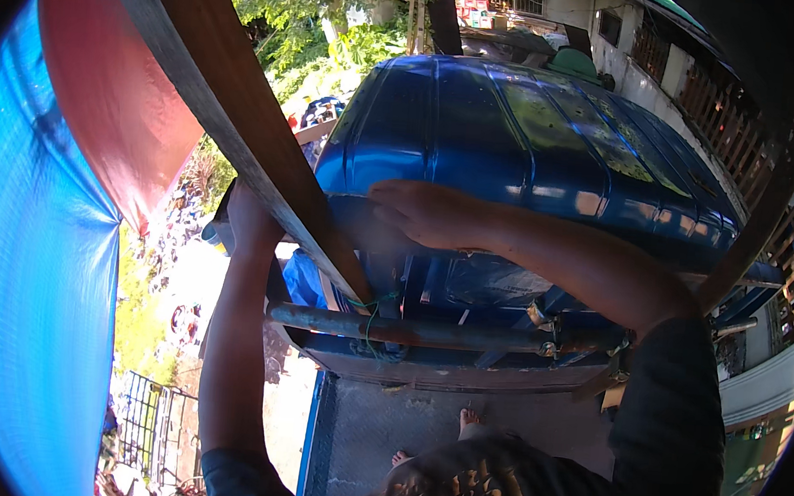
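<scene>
A long wooden beam slants from the upper left down to a metal pipe rail. My left hand is raised against the beam's left side, and its fingers are hidden there. My right hand reaches across from the right, just past the beam, in front of the blue cab roof. Its fingers are curled together and partly blurred; I cannot make out what is in them. Thin green string hangs around the rail at the beam's lower end.
Blue tarp and red tarp hang at the left. Beneath me lies a metal truck bed, where my bare feet stand. A dark curved bar rises at the right, before a wooden fence. A black metal grid stands at lower left.
</scene>
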Demonstrator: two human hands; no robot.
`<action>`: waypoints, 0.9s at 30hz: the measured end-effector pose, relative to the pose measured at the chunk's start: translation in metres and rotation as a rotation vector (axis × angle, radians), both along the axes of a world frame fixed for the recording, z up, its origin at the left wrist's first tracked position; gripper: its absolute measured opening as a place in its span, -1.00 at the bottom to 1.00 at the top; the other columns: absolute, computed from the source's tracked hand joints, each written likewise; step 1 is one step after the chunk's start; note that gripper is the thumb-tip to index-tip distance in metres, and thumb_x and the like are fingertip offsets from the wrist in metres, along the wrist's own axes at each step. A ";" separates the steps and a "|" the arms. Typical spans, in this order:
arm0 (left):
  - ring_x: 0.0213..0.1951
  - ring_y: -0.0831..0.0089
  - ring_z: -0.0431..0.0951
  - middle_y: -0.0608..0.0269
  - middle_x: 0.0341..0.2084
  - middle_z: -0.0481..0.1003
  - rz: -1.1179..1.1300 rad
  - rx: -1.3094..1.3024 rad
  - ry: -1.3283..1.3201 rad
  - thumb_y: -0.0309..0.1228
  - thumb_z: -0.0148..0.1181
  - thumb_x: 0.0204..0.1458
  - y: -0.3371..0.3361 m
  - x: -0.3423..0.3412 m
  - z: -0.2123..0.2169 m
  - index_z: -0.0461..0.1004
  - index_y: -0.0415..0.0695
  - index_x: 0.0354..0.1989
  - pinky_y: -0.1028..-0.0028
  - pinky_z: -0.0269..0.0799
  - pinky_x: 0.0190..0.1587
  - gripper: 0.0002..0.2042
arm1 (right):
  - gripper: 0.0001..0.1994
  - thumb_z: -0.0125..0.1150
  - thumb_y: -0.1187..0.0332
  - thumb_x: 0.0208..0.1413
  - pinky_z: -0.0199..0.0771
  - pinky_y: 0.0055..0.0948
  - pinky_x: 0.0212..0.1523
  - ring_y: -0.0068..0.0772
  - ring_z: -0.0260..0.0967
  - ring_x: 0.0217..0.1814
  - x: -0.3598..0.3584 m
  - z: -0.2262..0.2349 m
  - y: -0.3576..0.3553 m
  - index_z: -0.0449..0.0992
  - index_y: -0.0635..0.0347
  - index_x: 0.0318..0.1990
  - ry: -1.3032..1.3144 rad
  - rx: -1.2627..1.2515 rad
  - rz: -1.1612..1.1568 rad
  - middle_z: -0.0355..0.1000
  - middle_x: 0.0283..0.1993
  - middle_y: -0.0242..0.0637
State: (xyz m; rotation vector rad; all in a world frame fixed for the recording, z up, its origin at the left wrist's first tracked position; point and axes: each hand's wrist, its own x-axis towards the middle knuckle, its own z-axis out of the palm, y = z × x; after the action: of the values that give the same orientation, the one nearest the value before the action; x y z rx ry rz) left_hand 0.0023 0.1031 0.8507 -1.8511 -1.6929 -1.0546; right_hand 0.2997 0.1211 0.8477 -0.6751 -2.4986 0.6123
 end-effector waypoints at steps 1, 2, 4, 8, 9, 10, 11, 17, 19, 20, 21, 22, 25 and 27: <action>0.07 -0.02 0.53 -0.01 -0.05 0.57 0.030 0.062 0.040 -0.35 0.36 -0.04 0.003 -0.004 0.002 0.58 -0.13 -0.01 0.10 0.48 0.09 -0.63 | -0.62 -0.08 0.23 0.45 0.34 -0.11 0.31 0.03 0.40 0.28 0.001 0.003 0.013 0.47 0.29 0.20 -0.091 -0.019 0.009 0.43 0.22 0.07; 0.09 -0.02 0.51 0.02 -0.03 0.56 0.072 0.125 0.086 -0.39 0.33 -0.02 0.003 -0.011 0.007 0.58 -0.15 -0.02 0.09 0.46 0.10 -0.65 | -0.59 -0.10 0.19 0.47 0.36 -0.14 0.30 0.00 0.43 0.26 -0.003 0.005 0.024 0.45 0.29 0.24 -0.171 -0.038 0.032 0.43 0.26 0.04; 0.10 -0.03 0.48 0.03 0.01 0.54 0.154 0.224 0.022 -0.45 0.27 0.03 0.007 -0.031 0.012 0.55 -0.18 0.01 0.08 0.43 0.14 -0.67 | -0.61 -0.12 0.20 0.48 0.38 -0.14 0.28 0.01 0.46 0.22 -0.016 0.012 0.036 0.48 0.28 0.20 -0.211 -0.133 0.024 0.45 0.21 0.03; 0.06 -0.12 0.52 -0.08 0.00 0.55 0.290 0.154 -0.061 -0.26 0.01 0.30 0.037 -0.069 -0.032 0.39 -0.18 0.23 0.01 0.39 0.15 -0.61 | -0.71 -0.08 0.33 0.42 0.40 -0.12 0.23 0.07 0.49 0.10 -0.068 0.010 0.058 0.56 0.24 0.04 -0.024 -0.146 0.121 0.51 0.03 0.06; 0.02 -0.12 0.55 -0.13 -0.01 0.57 0.197 0.188 -0.494 -0.12 -0.15 0.37 0.042 -0.058 -0.019 0.40 -0.17 0.22 0.00 0.41 0.11 -0.55 | -0.71 -0.05 0.31 0.41 0.40 -0.17 0.23 -0.01 0.49 0.10 -0.087 0.016 0.068 0.55 0.24 0.06 -0.008 -0.173 0.140 0.52 0.04 0.02; 0.02 -0.12 0.56 -0.14 -0.01 0.58 0.241 0.205 -0.421 -0.09 -0.17 0.38 0.044 -0.072 -0.021 0.41 -0.16 0.22 0.01 0.41 0.11 -0.53 | -0.70 -0.02 0.29 0.40 0.39 -0.22 0.23 -0.09 0.49 0.09 -0.116 0.023 0.074 0.55 0.25 0.09 0.016 -0.200 0.182 0.53 0.06 -0.03; 0.01 -0.11 0.58 -0.15 -0.01 0.58 0.282 0.210 -0.349 -0.06 -0.20 0.38 0.046 -0.086 -0.029 0.43 -0.16 0.21 0.02 0.42 0.11 -0.52 | -0.65 0.03 0.24 0.40 0.37 -0.30 0.24 -0.24 0.48 0.12 -0.150 0.035 0.075 0.54 0.28 0.14 -0.015 -0.344 0.161 0.55 0.09 -0.09; -0.03 0.00 0.62 -0.01 -0.12 0.65 0.198 0.089 -0.529 -0.03 -0.14 0.36 0.034 -0.039 -0.011 0.44 -0.11 0.21 0.08 0.47 0.04 -0.52 | -0.56 0.21 0.20 0.32 0.40 -0.36 0.21 -0.39 0.47 0.13 -0.124 -0.011 0.113 0.51 0.31 0.23 -0.005 -0.583 0.183 0.53 0.15 -0.16; -0.04 0.03 0.63 0.02 -0.12 0.65 0.270 0.156 -0.410 -0.05 -0.09 0.36 0.017 -0.084 -0.031 0.46 -0.08 0.19 0.11 0.48 0.03 -0.56 | -0.51 0.23 0.11 0.32 0.44 -0.28 0.19 -0.36 0.44 0.18 -0.110 0.039 0.028 0.50 0.24 0.26 -0.278 -0.726 -0.032 0.48 0.21 -0.19; -0.04 0.03 0.63 0.03 -0.12 0.65 0.251 0.177 -0.400 -0.06 -0.08 0.35 0.024 -0.080 -0.027 0.47 -0.07 0.18 0.12 0.49 0.03 -0.57 | -0.60 0.13 0.19 0.37 0.49 -0.30 0.14 -0.38 0.50 0.11 -0.068 0.031 0.026 0.52 0.27 0.20 -0.234 -0.697 -0.118 0.54 0.11 -0.19; -0.04 0.04 0.63 0.03 -0.13 0.65 0.241 0.212 -0.387 -0.09 -0.07 0.35 0.029 -0.070 -0.024 0.48 -0.05 0.16 0.12 0.49 0.02 -0.60 | -0.66 0.03 0.26 0.42 0.53 -0.33 0.09 -0.40 0.55 0.03 -0.037 0.025 0.035 0.54 0.30 0.14 -0.194 -0.670 -0.195 0.60 0.01 -0.18; -0.05 0.04 0.63 0.04 -0.14 0.65 0.239 0.245 -0.372 -0.11 -0.05 0.35 0.031 -0.063 -0.021 0.49 -0.03 0.14 0.12 0.49 0.02 -0.63 | -0.64 0.06 0.19 0.41 0.53 -0.33 0.08 -0.41 0.54 0.04 -0.043 0.036 0.033 0.56 0.27 0.13 -0.197 -0.560 -0.169 0.59 0.03 -0.19; -0.06 0.05 0.63 0.04 -0.18 0.65 0.164 0.303 -0.407 -0.12 -0.06 0.35 0.033 -0.055 -0.014 0.51 -0.04 0.09 0.10 0.50 0.00 -0.65 | -0.60 0.09 0.07 0.41 0.52 -0.35 0.02 -0.46 0.51 -0.03 -0.092 0.048 0.056 0.62 0.22 0.07 -0.277 -0.417 -0.095 0.59 -0.01 -0.26; -0.05 0.05 0.63 0.06 -0.16 0.64 0.185 0.204 -0.510 -0.13 -0.06 0.35 0.021 -0.049 -0.009 0.50 -0.01 0.12 0.10 0.51 0.00 -0.65 | -0.62 0.05 0.11 0.44 0.52 -0.40 -0.04 -0.54 0.52 -0.16 -0.164 0.050 0.071 0.63 0.22 0.04 -0.247 -0.508 0.015 0.62 -0.12 -0.34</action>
State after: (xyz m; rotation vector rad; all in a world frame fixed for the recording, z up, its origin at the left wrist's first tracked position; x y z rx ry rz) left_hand -0.0471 0.1240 0.8421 -1.3391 -1.8930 -1.6467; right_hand 0.1357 0.1922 0.8976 -0.9627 -2.5843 1.2613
